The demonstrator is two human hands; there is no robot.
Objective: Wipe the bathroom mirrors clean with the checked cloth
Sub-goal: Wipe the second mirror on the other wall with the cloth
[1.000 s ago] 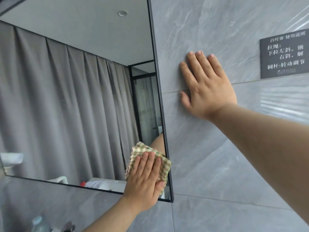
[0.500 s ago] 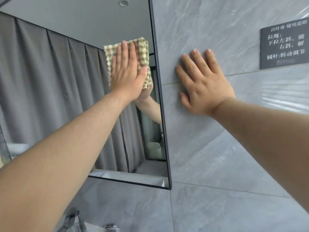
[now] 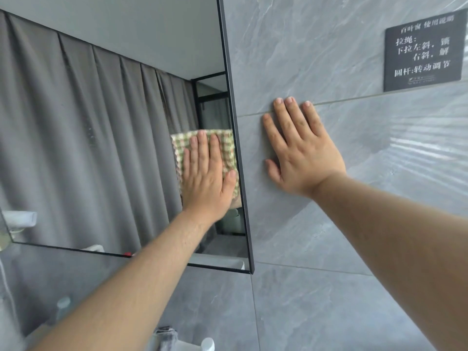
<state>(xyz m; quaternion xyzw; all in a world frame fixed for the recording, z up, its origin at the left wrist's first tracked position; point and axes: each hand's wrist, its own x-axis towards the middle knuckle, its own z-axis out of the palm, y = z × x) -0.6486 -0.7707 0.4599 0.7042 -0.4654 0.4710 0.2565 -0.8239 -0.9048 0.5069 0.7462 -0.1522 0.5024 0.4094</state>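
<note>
Nearest the camera, two bare forearms reach up and away from the lower edge of the view. At the bottom, between them, sit a blurred white cap (image 3: 207, 344) and a grey crumpled item (image 3: 164, 335), too indistinct to name.

The left hand (image 3: 206, 181) lies flat, fingers straight and close together, pressing the green-and-cream checked cloth (image 3: 228, 148) against the glass; its grip is not curled round the cloth. The cloth shows above and to the right of the fingers, touching the right-hand part of the dark-framed rectangular wall mirror (image 3: 101, 122), just beside the frame's vertical edge.

The right hand (image 3: 301, 153) is spread flat, fingers straight and slightly apart, palm on the grey veined stone-look wall tile (image 3: 329, 249) just right of the mirror frame, holding nothing. Its fingertips reach the horizontal grout line.

Farther up and right, a dark rectangular sign with white Chinese lettering (image 3: 425, 49) is fixed to the tile. The mirror reflects grey pleated curtains and a pale ceiling.
</note>
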